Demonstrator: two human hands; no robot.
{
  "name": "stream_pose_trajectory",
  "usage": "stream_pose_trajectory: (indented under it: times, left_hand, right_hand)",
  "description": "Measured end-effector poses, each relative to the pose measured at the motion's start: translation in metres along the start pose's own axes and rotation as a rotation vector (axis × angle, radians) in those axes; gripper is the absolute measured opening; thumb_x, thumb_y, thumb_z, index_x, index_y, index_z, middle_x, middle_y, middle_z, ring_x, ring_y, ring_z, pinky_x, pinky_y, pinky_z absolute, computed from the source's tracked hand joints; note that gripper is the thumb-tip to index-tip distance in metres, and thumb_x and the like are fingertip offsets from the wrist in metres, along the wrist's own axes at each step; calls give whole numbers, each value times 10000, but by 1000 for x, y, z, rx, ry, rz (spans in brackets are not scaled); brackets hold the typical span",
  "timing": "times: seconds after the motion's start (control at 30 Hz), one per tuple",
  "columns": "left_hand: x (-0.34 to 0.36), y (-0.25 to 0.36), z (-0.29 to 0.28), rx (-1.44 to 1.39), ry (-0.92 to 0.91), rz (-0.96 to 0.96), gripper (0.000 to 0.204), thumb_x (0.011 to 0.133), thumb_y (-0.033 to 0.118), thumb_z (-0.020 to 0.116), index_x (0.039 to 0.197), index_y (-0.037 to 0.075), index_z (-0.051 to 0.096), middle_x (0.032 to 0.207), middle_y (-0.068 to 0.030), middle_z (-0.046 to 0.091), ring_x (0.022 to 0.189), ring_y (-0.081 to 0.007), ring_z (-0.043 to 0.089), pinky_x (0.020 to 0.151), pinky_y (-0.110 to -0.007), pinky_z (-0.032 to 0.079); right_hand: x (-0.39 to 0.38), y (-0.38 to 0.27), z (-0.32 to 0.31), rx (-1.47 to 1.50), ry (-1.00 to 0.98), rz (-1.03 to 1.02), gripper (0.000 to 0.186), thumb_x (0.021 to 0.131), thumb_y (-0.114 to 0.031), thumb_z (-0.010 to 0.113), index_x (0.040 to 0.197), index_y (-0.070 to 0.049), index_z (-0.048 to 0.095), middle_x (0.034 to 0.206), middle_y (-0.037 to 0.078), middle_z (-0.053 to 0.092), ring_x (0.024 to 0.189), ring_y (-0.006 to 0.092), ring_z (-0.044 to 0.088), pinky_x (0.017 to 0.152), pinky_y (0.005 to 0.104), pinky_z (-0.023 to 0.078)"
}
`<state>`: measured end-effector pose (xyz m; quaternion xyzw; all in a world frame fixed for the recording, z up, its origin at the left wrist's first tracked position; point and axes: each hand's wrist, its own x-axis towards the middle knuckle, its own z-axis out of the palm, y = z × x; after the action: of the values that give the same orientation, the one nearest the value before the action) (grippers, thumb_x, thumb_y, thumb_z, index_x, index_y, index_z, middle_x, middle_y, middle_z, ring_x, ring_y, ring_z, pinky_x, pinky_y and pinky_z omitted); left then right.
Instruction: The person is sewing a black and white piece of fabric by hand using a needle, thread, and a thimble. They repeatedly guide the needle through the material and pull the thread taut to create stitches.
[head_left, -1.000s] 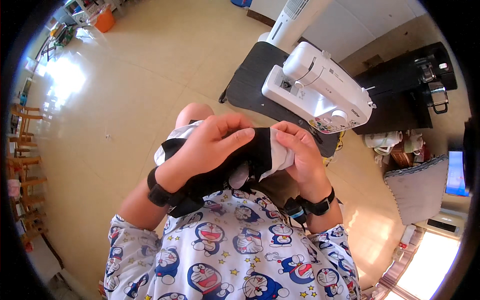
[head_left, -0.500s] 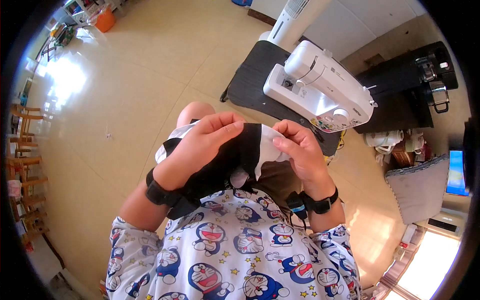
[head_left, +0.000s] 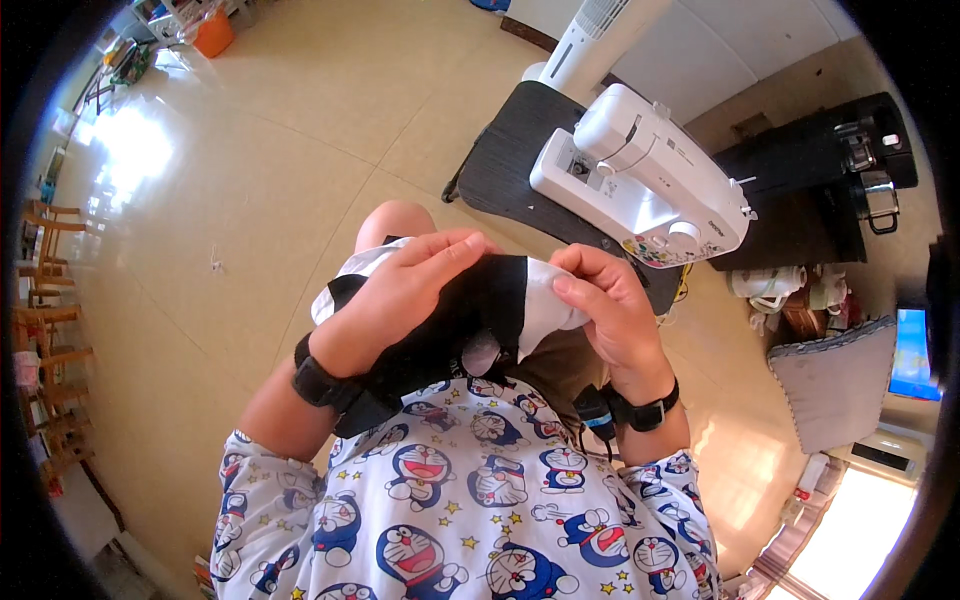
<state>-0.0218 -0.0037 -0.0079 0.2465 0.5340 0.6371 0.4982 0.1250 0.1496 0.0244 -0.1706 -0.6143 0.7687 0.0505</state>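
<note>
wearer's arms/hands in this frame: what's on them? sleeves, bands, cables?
Both hands bare, no gloves. Left hand has a wide black wristband; right hand has a slimmer black band. Short white sleeves printed with blue cartoon cats and yellow stars. A thin black cable hangs near the right wrist.

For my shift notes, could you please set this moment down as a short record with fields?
Setting: tiled floor, seen from above
Left hand: grips the black and white cloth from above, fingers laid across it
Right hand: pinches the cloth's white edge
Cloth: bunched between both hands, held over the lap
Wrists: a black band on each
Nearby: white sewing machine on a dark low table, just past the hands
Further off: white tower fan, orange bin
</note>
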Motion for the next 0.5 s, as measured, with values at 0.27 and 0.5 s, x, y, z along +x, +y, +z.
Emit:
stream_pose_trajectory:
  times: [0.27, 0.5]
  left_hand:
    - [-5, 14, 2, 599, 186, 430, 232, 882, 191, 511, 937, -15, 604, 858, -73, 619, 821, -111, 558, 718, -236, 434]
    - [-20, 7, 11, 257, 49, 138, 253, 862, 206, 556, 853, -42, 602, 732, -59, 626, 658, -92, 565, 560, -224, 440]
  right_hand:
    - [-2, 3, 0, 0, 7, -38, 108, 845, -98, 547, 884, -4, 584, 778, -34, 562, 686, 23, 468, 615, 182, 385]
    - [-6, 4, 16, -649, 65, -413, 142, 791, -34, 562, 924, 13, 575, 741, 58, 543, 663, 129, 511, 590, 226, 402]
